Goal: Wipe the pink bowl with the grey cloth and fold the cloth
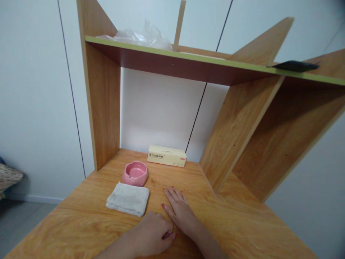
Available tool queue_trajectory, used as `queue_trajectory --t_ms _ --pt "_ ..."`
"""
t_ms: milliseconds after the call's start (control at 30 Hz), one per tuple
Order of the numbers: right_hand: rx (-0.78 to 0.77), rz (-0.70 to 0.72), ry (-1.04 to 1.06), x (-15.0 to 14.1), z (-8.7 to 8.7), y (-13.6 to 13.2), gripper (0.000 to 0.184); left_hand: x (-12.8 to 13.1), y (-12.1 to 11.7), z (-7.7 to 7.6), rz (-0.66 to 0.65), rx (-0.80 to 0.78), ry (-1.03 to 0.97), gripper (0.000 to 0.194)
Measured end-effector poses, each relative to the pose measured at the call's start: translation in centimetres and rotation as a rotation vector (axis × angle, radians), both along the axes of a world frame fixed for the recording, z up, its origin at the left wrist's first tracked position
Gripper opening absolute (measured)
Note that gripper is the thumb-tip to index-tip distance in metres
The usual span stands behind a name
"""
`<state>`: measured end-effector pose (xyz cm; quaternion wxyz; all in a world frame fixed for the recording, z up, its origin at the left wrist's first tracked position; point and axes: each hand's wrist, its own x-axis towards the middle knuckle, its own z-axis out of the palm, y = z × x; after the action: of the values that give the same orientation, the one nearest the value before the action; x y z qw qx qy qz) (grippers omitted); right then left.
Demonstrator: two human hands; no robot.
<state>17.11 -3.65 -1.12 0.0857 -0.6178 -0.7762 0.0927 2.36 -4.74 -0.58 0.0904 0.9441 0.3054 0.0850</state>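
Note:
My right hand (pixel 180 211) lies flat on the wooden desk with its fingers stretched out, holding nothing. Beside it on the left, my left hand (pixel 156 232) rests on the desk as a loose fist; nothing shows in it. A folded white cloth (pixel 128 199) is just beyond my left hand, apart from it. Behind the cloth sits a pink ashtray (pixel 135 174) with angular sides, its bowl facing up. Farther back, a long cream cling film box (pixel 167 156) stands against the wall.
Above the desk (pixel 88 216) runs a shelf (pixel 161 59) carrying a crumpled clear plastic bag (pixel 140 37) and a flat dark object (pixel 295 66). Upright wooden panels stand at the left (pixel 104 111) and right (pixel 239 129). Patterned fabric (pixel 9 177) shows at the far left.

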Motion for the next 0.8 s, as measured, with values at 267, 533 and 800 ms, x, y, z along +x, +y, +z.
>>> queue_trajectory --t_ms 267,533,800 --pt "0.028 0.008 -0.001 0.3 -0.6 0.3 0.056 0.0 0.0 0.3 -0.005 -0.034 0.003 0.022" --pt "0.025 0.007 0.015 0.2 -0.4 0.2 0.055 0.1 -0.3 0.8 0.016 -0.050 0.035 0.022" --pt "0.004 0.013 0.022 0.3 -0.4 0.1 0.059 0.3 -0.4 1.3 0.012 -0.048 0.080 0.023"
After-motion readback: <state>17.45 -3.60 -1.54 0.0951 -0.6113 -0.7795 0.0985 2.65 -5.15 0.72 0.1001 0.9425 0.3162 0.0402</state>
